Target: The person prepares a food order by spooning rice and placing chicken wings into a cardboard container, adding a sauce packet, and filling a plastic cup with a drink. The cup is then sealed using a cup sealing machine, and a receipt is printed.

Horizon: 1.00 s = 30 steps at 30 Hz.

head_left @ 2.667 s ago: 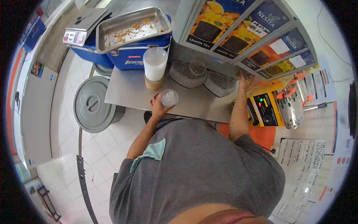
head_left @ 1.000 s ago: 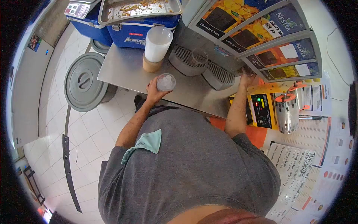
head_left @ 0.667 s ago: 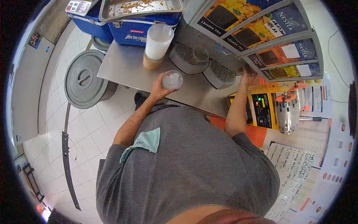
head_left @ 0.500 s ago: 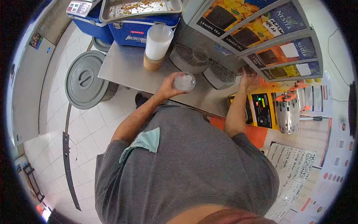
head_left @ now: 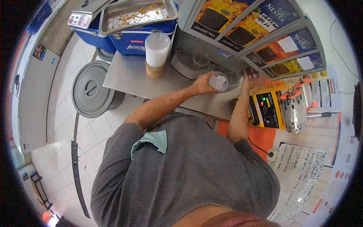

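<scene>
My left hand (head_left: pixel 204 84) is closed around a clear plastic cup (head_left: pixel 218 81) with ice-like pieces in it. The cup is beside the right-hand drip tray (head_left: pixel 227 75) of a tea dispenser (head_left: pixel 251 26). My right hand (head_left: pixel 250 81) reaches to the dispenser's lower right side; its fingers are small and partly in shadow, so their grip does not show clearly. Another clear cup (head_left: pixel 201 59) stands on the left-hand drip tray (head_left: pixel 182 60). Left of the trays, a tall stack of white cups (head_left: pixel 157 51) rises from a brown base (head_left: pixel 155 70).
A metal tray with crumbs (head_left: pixel 141 17) lies on a blue cooler (head_left: pixel 130 43), beside a scale (head_left: pixel 80 19). A lidded grey bin (head_left: pixel 92 89) stands on the floor at left. At right are a yellow-black machine (head_left: pixel 267 109) and a whiteboard (head_left: pixel 298 178).
My left hand has carried the cup to the right, up to the right-hand drip tray. My right hand stays by the dispenser, its fingers now a little more visible. The view has shifted slightly.
</scene>
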Motion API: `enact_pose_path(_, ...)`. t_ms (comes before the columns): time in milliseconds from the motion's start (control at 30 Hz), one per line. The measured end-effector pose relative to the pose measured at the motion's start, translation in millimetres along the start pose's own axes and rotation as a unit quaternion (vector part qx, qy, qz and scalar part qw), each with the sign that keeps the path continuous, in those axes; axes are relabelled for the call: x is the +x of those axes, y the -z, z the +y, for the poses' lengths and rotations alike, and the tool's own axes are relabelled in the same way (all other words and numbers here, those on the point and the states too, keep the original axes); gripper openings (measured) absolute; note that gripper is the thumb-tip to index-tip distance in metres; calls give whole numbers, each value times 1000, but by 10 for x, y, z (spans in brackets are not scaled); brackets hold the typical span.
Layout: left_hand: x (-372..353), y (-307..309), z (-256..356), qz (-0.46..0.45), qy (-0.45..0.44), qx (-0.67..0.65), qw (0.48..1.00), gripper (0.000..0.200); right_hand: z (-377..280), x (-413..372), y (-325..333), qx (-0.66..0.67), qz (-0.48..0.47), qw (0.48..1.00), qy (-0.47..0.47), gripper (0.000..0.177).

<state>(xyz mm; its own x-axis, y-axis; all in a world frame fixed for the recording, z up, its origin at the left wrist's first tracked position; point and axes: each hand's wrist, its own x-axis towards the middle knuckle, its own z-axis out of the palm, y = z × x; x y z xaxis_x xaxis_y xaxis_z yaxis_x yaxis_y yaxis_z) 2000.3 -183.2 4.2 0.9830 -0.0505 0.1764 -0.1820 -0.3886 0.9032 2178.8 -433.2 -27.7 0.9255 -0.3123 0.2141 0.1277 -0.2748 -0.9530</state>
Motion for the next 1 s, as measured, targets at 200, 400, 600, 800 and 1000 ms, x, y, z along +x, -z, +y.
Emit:
enact_pose_path(200, 369, -282, 3, -38, 93, -110, 989, 85, -316, -575, 150, 69, -19, 997, -19, 59)
enact_pose_path(400, 511, -414, -26, -24, 81, -84, 993, 82, -492, -971, 310, -34, -110, 991, 65, 50)
enact_pose_path(600, 462, -333, 70, -69, 56, -80, 993, 85, -861, -1124, 415, -284, -123, 920, 241, 51)
enact_pose_path(800, 487, -466, -172, -72, 44, -121, 989, 84, -1068, -1175, 408, -448, -97, 822, 339, 48)
enact_pose_path(1000, 457, -448, -180, -51, 57, -60, 995, 80, -1151, -1215, 343, -466, -93, 794, 379, 42)
